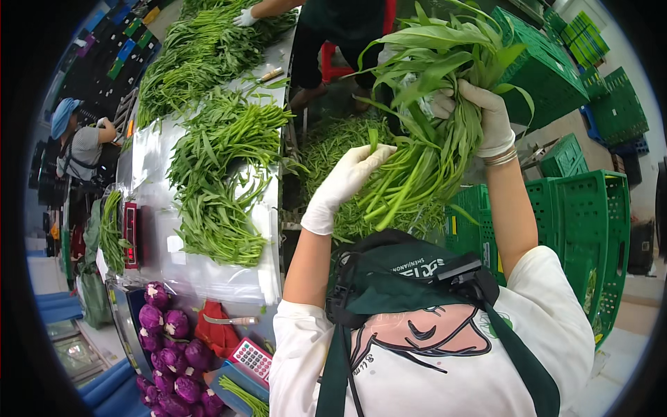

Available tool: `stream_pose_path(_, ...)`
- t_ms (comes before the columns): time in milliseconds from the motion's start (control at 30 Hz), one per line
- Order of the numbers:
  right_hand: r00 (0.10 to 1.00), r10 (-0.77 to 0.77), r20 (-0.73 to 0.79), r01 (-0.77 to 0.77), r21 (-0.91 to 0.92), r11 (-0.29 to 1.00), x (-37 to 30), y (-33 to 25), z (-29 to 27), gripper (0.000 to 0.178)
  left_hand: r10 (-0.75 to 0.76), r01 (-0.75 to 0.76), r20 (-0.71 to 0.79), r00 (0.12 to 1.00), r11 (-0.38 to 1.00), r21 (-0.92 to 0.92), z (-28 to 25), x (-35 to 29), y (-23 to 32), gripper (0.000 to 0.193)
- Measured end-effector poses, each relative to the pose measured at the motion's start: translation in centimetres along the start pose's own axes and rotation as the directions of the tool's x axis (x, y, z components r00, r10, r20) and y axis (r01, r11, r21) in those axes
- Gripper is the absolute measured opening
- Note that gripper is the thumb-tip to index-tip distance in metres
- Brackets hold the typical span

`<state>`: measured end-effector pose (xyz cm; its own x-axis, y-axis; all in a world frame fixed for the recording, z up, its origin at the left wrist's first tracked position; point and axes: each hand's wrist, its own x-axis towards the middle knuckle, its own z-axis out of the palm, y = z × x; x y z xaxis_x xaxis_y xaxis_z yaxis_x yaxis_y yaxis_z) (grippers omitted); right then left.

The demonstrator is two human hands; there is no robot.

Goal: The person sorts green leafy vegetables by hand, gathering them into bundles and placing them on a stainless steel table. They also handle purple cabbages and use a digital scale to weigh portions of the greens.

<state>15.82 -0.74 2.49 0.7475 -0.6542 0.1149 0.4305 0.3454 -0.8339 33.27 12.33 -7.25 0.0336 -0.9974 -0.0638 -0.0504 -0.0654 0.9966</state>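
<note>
My right hand (488, 115), in a white glove, is wrapped round a large bunch of water spinach (438, 156) and holds it up. The leaves spread upward past the hand, and the pale cut stems point down toward my chest. My left hand (351, 182), also gloved, is beside the stems on the bunch's left. Its fingers are pressed together on a short green water spinach stem (374, 139). Leaves hide part of the right fingers. Below the bunch, loose trimmed greens (330, 149) are heaped low beside the table.
More water spinach (222, 167) lies on the metal table (156, 167) at left. Purple round vegetables (174, 361), a curved knife (233, 320), a red cloth (214, 333) and a pink calculator (251, 361) are near left. Green crates (580, 229) stand at right. A co-worker's gloved hand (244, 17) touches the far pile.
</note>
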Motion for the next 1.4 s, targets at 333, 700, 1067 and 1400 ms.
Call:
stream_pose_path(333,0.992,-0.128,0.004,0.124,0.226,0.966,-0.5,-2.8,-0.8,0.02,0.123,0.105,-0.19,0.974,0.497,0.861,-1.2,-1.8,-14.4,0.027)
stream_pose_path(700,0.991,0.065,0.114,-0.095,0.282,0.955,3.0,-0.3,-0.6,0.022,0.156,0.107,0.114,0.981,0.052,-0.993,3.7,-3.3,-1.3,0.052)
stream_pose_path(1067,0.988,0.031,0.15,-0.069,0.256,0.964,3.2,0.3,-0.6,0.021,0.331,0.072,0.124,0.936,0.165,-0.984,1.8,-6.1,-2.4,0.06)
stream_pose_path(1400,0.957,-0.068,-0.283,0.092,0.074,0.993,1.9,-1.1,0.5,0.022,0.138,-0.162,-0.228,0.964,-0.377,-0.912,-2.5,-9.0,-8.2,0.006)
